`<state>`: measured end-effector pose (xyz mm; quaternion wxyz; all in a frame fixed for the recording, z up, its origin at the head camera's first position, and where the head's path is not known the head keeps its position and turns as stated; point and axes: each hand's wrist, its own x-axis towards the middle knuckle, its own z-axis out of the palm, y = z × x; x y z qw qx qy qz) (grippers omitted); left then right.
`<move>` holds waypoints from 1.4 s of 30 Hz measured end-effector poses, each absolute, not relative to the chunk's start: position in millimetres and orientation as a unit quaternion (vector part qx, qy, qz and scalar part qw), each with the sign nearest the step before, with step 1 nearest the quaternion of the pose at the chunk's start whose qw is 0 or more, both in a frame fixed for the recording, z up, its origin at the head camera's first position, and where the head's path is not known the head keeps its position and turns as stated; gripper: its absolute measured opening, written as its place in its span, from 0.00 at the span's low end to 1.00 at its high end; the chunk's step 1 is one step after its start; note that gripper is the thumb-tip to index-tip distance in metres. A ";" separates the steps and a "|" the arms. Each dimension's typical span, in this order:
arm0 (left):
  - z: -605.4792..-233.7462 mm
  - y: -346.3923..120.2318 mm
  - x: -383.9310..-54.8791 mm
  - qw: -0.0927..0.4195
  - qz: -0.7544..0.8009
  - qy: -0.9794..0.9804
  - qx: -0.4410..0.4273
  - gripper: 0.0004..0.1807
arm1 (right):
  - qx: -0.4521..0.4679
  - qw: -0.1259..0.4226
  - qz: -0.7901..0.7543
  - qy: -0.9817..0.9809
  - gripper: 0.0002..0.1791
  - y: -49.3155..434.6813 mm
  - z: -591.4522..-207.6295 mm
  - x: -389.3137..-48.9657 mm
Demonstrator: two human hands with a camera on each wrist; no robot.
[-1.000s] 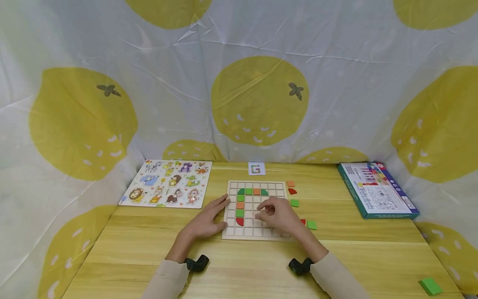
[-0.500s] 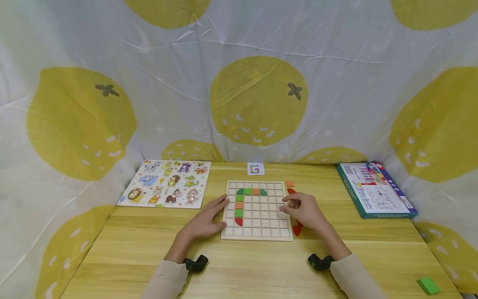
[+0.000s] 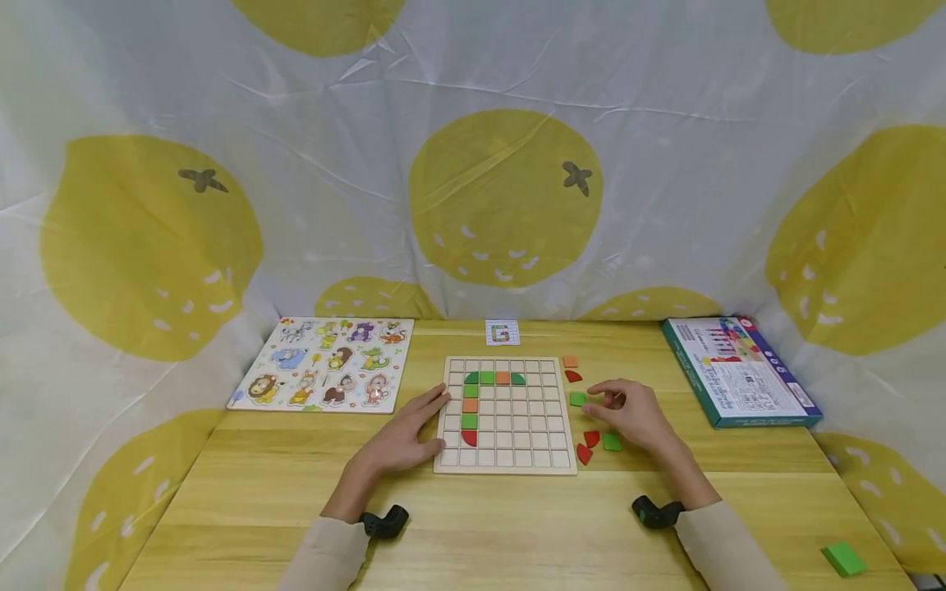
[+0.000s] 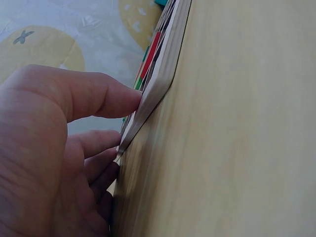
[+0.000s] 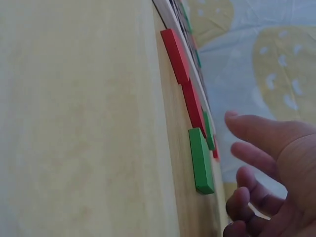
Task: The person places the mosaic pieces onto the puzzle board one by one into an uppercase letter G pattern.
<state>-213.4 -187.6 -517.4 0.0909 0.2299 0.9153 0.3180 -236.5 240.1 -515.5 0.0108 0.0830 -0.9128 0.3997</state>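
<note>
A wooden grid board [image 3: 517, 455] lies on the table, with green, orange and red pieces along its upper row and left column. My left hand [image 3: 405, 435] touches the board's left edge, fingers stretched out; in the left wrist view the thumb meets the rim. Beside the board's right edge, my right hand [image 3: 630, 413] hovers with nothing in it, fingers loosely bent. Its fingertips are right by a green square tile [image 3: 576, 400]. Below them lie two red quarter-round pieces [image 3: 584, 454] and another green tile [image 5: 201, 160].
An orange tile [image 3: 570, 361] and a red quarter-round piece [image 3: 573, 376] lie by the board's upper right. A pattern card [image 3: 502, 332] stands behind it. An animal puzzle [image 3: 325, 361] is at left, a toy box [image 3: 742, 373] at right. Green tiles [image 3: 844, 559] sit near the front right corner.
My right hand has moved right, from over the grid to the loose pieces beside the board. The left hand stays at the board's left edge.
</note>
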 end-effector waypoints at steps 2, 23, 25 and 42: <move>-518.1 -187.5 -212.8 0.088 0.322 0.914 0.230 0.43 | 0.085 0.008 0.396 -0.914 0.20 242.6 -517.4 -237.9; -518.6 -186.7 -210.8 0.091 0.316 0.916 0.231 0.43 | 0.071 0.003 0.360 -0.930 0.16 235.7 -522.6 -241.1; -517.4 -186.7 -211.0 0.091 0.317 0.916 0.229 0.43 | 0.070 0.004 0.361 -0.930 0.16 235.6 -523.0 -242.5; -518.4 -188.0 -213.2 0.089 0.318 0.917 0.226 0.43 | 0.067 -0.006 0.405 -0.912 0.16 235.8 -518.4 -239.8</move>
